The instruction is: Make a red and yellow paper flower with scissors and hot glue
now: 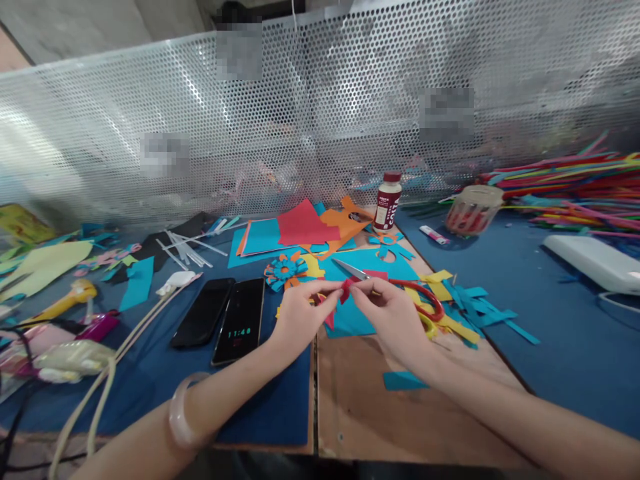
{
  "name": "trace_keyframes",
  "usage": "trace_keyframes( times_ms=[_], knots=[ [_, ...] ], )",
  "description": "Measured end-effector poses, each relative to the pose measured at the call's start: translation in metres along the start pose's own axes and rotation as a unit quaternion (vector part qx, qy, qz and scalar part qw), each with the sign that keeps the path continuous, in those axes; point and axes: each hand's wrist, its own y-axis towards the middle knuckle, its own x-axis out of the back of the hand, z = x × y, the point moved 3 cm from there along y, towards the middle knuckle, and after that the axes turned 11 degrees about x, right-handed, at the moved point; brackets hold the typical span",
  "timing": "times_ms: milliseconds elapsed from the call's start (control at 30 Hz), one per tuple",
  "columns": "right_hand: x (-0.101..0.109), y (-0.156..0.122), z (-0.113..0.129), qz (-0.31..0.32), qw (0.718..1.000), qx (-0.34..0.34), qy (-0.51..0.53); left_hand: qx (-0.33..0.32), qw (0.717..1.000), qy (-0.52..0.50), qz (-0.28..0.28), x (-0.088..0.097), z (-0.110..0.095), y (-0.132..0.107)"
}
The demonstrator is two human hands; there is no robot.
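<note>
Between my fingertips is a small piece of red paper (345, 291), pinched from both sides above the table. My left hand (305, 310) closes on its left end, and my right hand (387, 310) grips the right end. Scissors (433, 303) with red handles lie just beyond and beside my right hand, blades pointing up and left over a blue paper sheet (395, 263). To the left of my left hand sits a blue and orange paper flower (285, 268). Yellow paper strips (439, 285) and blue paper strips (480, 308) are scattered right of the scissors.
Two phones (204, 313) lie side by side at left, near a cable (120, 353) and glue guns (65, 303). Red, orange and blue sheets (307, 223) are stacked behind. A bottle (387, 203), a plastic jar (473, 212) and pipe cleaners (585, 190) stand or lie before a perforated metal screen (320, 100).
</note>
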Motion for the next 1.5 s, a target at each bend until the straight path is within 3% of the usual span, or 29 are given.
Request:
trace_keyframes(
  times_ms=[333, 467, 567, 800, 967, 1033, 1100, 1233, 1367, 1500],
  knots=[
    [0.002, 0.005, -0.005, 0.066, 0.986, -0.090, 0.127, 0.099, 0.970, -0.204, 0.093, -0.003, 0.012, 0.006],
    [0.003, 0.005, -0.006, 0.086, 0.976, -0.114, 0.163, 0.128, 0.959, -0.231, 0.100, -0.004, 0.017, 0.008],
    [0.004, 0.007, -0.005, 0.088, 0.982, -0.109, 0.128, 0.123, 0.963, -0.218, 0.099, -0.003, 0.017, 0.008],
    [0.007, 0.010, -0.001, 0.094, 0.993, -0.065, 0.027, 0.099, 0.980, -0.147, 0.095, -0.002, 0.014, 0.006],
    [0.008, 0.008, -0.005, 0.106, 0.985, -0.117, 0.074, 0.059, 0.982, -0.095, 0.151, 0.003, 0.009, 0.012],
    [0.009, 0.007, -0.006, 0.093, 0.981, -0.137, 0.106, 0.027, 0.988, -0.031, 0.151, 0.012, 0.006, 0.019],
    [0.009, 0.007, -0.007, 0.086, 0.976, -0.150, 0.135, -0.010, 0.994, 0.058, 0.091, 0.028, 0.005, 0.029],
    [0.007, 0.013, -0.009, 0.088, 0.968, -0.176, 0.157, -0.019, 0.969, 0.242, 0.049, 0.058, 0.012, 0.045],
    [0.000, 0.019, -0.008, 0.120, 0.960, -0.212, 0.139, 0.011, 0.942, 0.307, 0.137, 0.075, 0.023, 0.046],
    [-0.007, 0.023, -0.006, 0.141, 0.956, -0.230, 0.120, 0.013, 0.918, 0.347, 0.193, 0.079, 0.027, 0.041]
  ],
)
